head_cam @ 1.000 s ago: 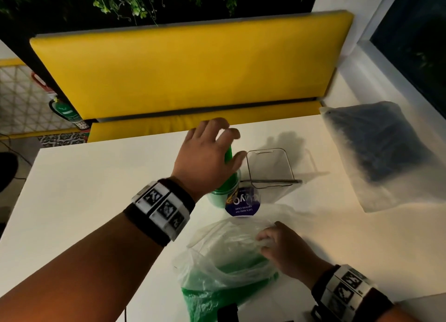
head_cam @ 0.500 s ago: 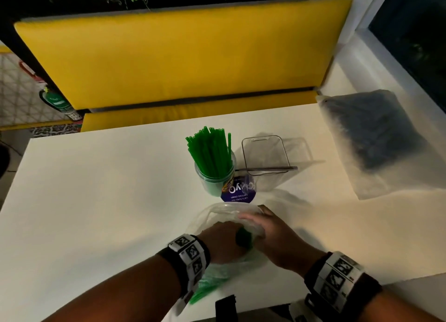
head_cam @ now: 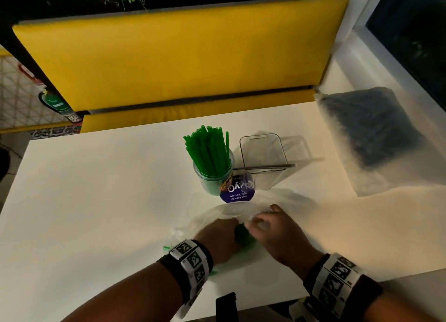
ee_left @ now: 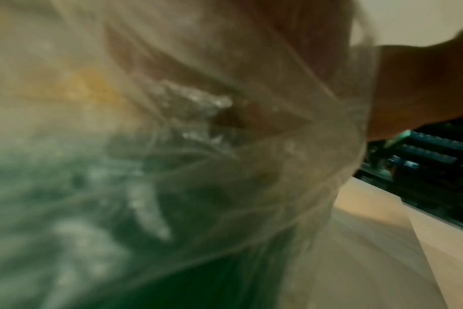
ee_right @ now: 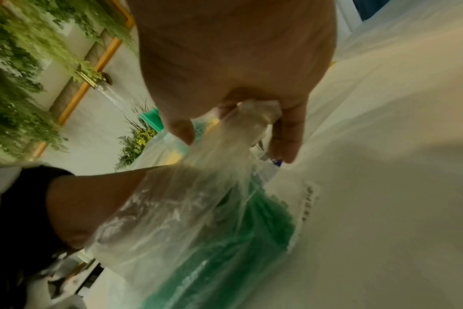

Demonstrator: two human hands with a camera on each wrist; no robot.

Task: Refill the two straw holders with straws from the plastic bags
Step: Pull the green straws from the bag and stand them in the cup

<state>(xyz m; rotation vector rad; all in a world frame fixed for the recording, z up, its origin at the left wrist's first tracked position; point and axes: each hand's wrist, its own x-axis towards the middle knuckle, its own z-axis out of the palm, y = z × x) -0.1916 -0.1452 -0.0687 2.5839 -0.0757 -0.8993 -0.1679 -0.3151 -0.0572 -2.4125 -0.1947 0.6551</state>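
A round clear holder [head_cam: 213,177] in the middle of the white table [head_cam: 96,201] stands full of upright green straws [head_cam: 210,150]. To its right is an empty clear rectangular holder [head_cam: 264,152]. At the near edge lies a clear plastic bag [head_cam: 217,214] of green straws [ee_right: 254,225]. My left hand [head_cam: 223,232] is inside the bag's mouth, fingers curled down at a bundle of green straws [head_cam: 243,236]. My right hand [head_cam: 268,222] pinches the bunched bag mouth [ee_right: 254,117]. The left wrist view shows only blurred plastic and green.
A second clear bag with black straws [head_cam: 371,133] lies at the table's right side by the window ledge. A purple round sticker [head_cam: 237,192] sits in front of the holders. A yellow bench [head_cam: 181,56] runs behind the table.
A second ago my left hand was on top of the straws in the round holder. It has come back to the near edge and gone into the bag, while the right hand kept hold of the bag mouth.
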